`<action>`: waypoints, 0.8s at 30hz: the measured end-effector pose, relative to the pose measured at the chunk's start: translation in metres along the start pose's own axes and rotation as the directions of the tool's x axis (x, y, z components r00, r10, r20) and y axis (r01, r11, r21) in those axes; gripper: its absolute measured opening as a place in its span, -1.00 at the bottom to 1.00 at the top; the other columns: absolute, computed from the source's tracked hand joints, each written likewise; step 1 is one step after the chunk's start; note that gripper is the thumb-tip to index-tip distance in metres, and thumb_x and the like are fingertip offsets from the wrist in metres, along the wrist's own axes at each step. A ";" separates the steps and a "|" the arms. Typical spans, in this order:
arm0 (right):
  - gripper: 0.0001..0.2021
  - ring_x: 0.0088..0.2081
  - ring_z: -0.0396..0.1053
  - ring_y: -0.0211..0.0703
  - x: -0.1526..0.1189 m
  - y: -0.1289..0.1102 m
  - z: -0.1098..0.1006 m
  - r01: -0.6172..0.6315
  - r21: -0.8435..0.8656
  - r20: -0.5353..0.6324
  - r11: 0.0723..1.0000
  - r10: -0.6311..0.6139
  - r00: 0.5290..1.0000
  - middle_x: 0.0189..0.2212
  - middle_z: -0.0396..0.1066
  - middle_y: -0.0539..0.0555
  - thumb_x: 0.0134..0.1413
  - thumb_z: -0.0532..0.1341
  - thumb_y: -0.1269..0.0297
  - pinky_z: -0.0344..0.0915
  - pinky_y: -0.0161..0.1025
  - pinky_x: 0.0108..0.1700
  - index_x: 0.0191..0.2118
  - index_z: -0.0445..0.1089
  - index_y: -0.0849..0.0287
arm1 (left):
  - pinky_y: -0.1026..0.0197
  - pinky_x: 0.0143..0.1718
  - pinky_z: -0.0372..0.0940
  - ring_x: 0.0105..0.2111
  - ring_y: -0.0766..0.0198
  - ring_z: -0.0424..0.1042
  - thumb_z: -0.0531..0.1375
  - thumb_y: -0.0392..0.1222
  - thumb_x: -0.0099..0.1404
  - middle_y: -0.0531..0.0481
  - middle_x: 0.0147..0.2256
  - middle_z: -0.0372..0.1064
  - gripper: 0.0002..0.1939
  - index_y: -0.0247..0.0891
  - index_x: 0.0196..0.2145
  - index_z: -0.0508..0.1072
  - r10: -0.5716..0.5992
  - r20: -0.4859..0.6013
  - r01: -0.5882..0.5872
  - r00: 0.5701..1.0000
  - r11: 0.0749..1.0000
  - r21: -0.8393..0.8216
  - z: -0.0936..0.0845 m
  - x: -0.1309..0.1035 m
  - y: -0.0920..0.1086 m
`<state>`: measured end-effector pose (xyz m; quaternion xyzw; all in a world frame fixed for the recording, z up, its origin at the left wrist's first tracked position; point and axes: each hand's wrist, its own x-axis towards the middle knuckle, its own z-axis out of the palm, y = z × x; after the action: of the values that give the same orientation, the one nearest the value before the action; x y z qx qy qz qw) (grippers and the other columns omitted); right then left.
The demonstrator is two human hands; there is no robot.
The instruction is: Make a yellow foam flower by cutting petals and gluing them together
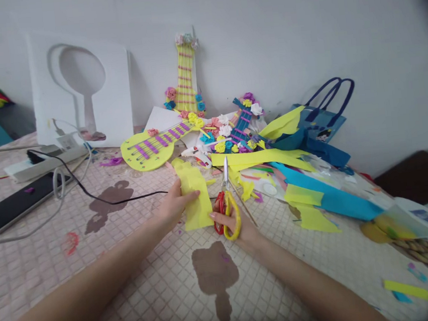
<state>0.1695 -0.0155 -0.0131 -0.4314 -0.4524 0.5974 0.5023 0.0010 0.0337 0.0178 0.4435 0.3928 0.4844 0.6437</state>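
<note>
My left hand (174, 202) pinches a strip of yellow crepe paper (195, 202) between thumb and fingers, its lower end hanging over the tablecloth. Close by on the right, my right hand (241, 226) holds a pair of scissors (228, 199) with one red and one yellow handle loop, blades pointing away from me. My right thumb and fingertips also reach the paper's lower right edge. The scissor blades stand apart from the paper, to its right. Just beyond lies a white glue gun (198, 154), beside a yellow paper instrument (155, 146) with purple bars.
Against the wall stand a white board with a cut-out (120, 94) and a flower-trimmed yellow neck (186, 72). Blue crepe paper (347, 203), yellow scraps and a blue bag (318, 120) are on the right. A phone (21, 202), power strip (48, 164) and cables occupy the left.
</note>
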 end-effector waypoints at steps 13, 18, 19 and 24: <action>-0.63 -0.64 0.11 -0.41 0.013 -0.011 0.018 -0.024 -0.058 -0.116 0.998 0.017 0.993 -0.60 0.19 -0.17 -0.26 0.38 0.19 0.06 -0.40 -0.63 -0.40 0.17 0.14 | 0.26 -0.26 0.41 -0.29 0.18 0.51 0.28 -0.01 0.15 -0.19 -0.21 0.51 -0.62 -0.35 -0.17 0.47 -0.271 0.148 0.293 0.951 0.942 -0.161 -0.004 -0.010 -0.009; -0.65 -0.60 0.12 -0.42 0.010 -0.008 0.016 0.027 -0.056 -0.073 0.998 -0.031 0.997 -0.57 0.21 -0.16 -0.21 0.39 0.19 0.04 -0.42 -0.58 -0.38 0.20 0.16 | 0.26 -0.28 0.41 -0.34 0.18 0.52 0.34 -0.31 0.06 -0.20 -0.25 0.52 -0.72 -0.43 -0.22 0.49 -0.315 0.071 0.322 0.946 0.941 -0.106 -0.003 -0.009 -0.009; -0.66 -0.60 0.11 -0.42 0.008 -0.008 0.016 0.039 -0.039 -0.066 0.999 -0.041 0.997 -0.57 0.21 -0.16 -0.19 0.38 0.18 0.03 -0.42 -0.57 -0.38 0.21 0.15 | 0.26 -0.28 0.42 -0.34 0.19 0.52 0.32 -0.35 0.07 -0.20 -0.24 0.53 -0.74 -0.43 -0.23 0.48 -0.324 0.048 0.328 0.945 0.937 -0.122 -0.003 -0.008 -0.008; -0.65 -0.61 0.09 -0.39 -0.003 -0.006 0.023 0.043 0.225 0.081 0.973 -0.063 0.995 -0.58 0.15 -0.13 -0.04 0.28 -0.02 0.01 -0.38 -0.56 -0.35 0.20 0.13 | 0.30 -0.31 0.43 -0.40 0.25 0.52 0.29 -0.44 0.09 -0.15 -0.31 0.53 -0.78 -0.41 -0.25 0.47 -0.368 0.007 0.358 0.930 0.903 -0.239 -0.005 -0.004 0.003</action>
<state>0.1488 -0.0201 -0.0025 -0.3336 -0.4154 0.6491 0.5429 -0.0053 0.0306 0.0190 0.2736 0.4204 0.4077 0.7630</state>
